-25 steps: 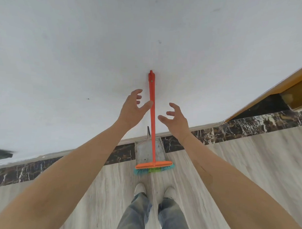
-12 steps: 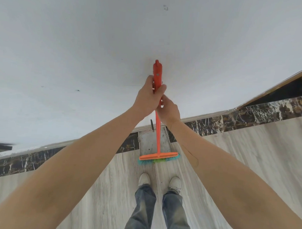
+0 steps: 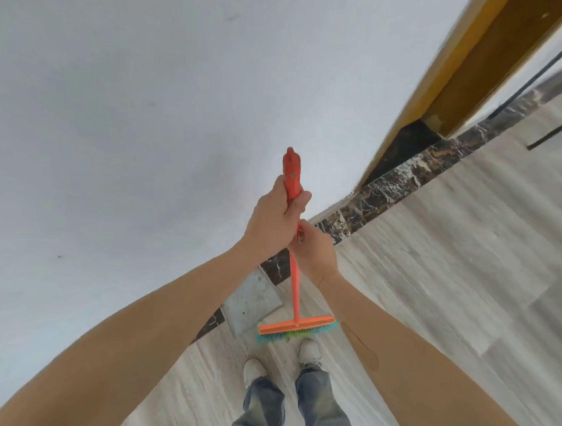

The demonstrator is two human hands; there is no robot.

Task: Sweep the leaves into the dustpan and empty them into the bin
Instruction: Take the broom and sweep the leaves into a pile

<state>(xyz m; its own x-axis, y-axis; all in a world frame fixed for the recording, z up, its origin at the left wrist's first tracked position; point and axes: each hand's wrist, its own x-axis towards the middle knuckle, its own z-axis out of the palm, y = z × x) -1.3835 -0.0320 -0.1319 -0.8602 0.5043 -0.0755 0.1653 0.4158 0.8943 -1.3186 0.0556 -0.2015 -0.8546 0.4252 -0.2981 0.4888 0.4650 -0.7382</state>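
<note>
An orange broom (image 3: 295, 286) with blue and green bristles stands upright in front of my feet. My left hand (image 3: 273, 222) grips its handle near the top. Just below it, my right hand (image 3: 310, 250) is curled round the same handle. A grey metal dustpan (image 3: 250, 302) leans against the white wall to the left of the broom head, apart from the bristles. No leaves or bin show in this view.
A white wall (image 3: 149, 112) fills the left and top. Dark marble skirting (image 3: 398, 182) runs along its foot. A yellow wooden door frame (image 3: 463, 60) stands at the upper right, with a thin black metal leg (image 3: 550, 133) beyond it. The floor (image 3: 462, 283) is pale wood-look tile.
Both hands closed round the broom handle, left above right. The broom came away from the wall and dustpan, its head now to the pan's right. The view swung right, showing the door frame.
</note>
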